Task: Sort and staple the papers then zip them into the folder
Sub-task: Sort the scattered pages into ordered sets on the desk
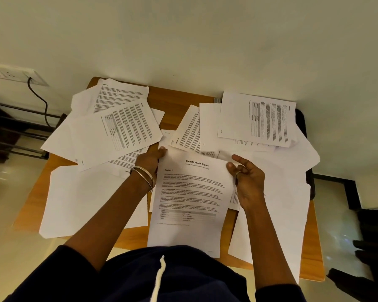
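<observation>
Papers [109,131] lie spread over the wooden surface [179,94], too overlapped to count exactly. One sheet titled "Sample Health Report" [190,199] is in the middle, near the person. Left hand [150,160] holds its top left corner, and right hand [247,173] pinches its top right corner with curled fingers [232,166]. Two bangles [143,174] sit on the left wrist.
</observation>
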Motion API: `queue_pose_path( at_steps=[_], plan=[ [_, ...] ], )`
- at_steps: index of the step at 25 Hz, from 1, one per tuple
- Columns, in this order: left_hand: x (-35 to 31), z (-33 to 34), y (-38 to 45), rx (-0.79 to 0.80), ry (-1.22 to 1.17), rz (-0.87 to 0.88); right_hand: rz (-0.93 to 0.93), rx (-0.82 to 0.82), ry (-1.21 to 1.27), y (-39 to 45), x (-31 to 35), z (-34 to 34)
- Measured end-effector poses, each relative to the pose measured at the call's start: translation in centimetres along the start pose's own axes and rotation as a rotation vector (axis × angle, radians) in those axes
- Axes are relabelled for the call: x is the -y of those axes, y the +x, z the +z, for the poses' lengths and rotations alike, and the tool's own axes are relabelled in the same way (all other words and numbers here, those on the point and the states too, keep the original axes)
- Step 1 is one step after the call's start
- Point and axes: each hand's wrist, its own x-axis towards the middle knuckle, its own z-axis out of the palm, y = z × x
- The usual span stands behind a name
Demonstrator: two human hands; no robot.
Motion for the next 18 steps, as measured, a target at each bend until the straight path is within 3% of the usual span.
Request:
queue_pose_path(
  at_steps=[2, 5, 7, 10, 14, 16, 18],
  plan=[
    [0.1, -0.5, -0.6, 0.118, 0.184, 0.006, 0.043, -0.022, 0.095, -0.1, 0.1, 0.0],
    [2.3, -1.9, -1.0, 0.328, 0.471, -0.116, 0.109, -0.078, 0.196, 0.4, -0.4, -0.5],
    [4.4, -2.2, -0.7, 0.243, 0.547, -0.137, 0.024, -0.153, -0.065, 1.7, -1.2, -1.4],
    [5.6, -1.8, -0.1, 0.051, 0.466, -0.077, -0.243, -0.238, -0.681, 4.7, -2.3, -3.7],
    [6.1, -1.2, 0.7, -0.068, 0.396, 0.068, -0.393, 0.016, -1.362, 8.0, -5.6, -6.2],
    [6.7, -1.3, 1.1, -0.134, 0.371, 0.076, -0.416, 0.107, -1.438, 7.5, -7.9, -6.6],
    [7.6, -1.7, 1.4, -0.173, 0.369, 0.041, -0.523, 0.077, -1.389, 6.4, -9.6, -7.0]
  ],
)
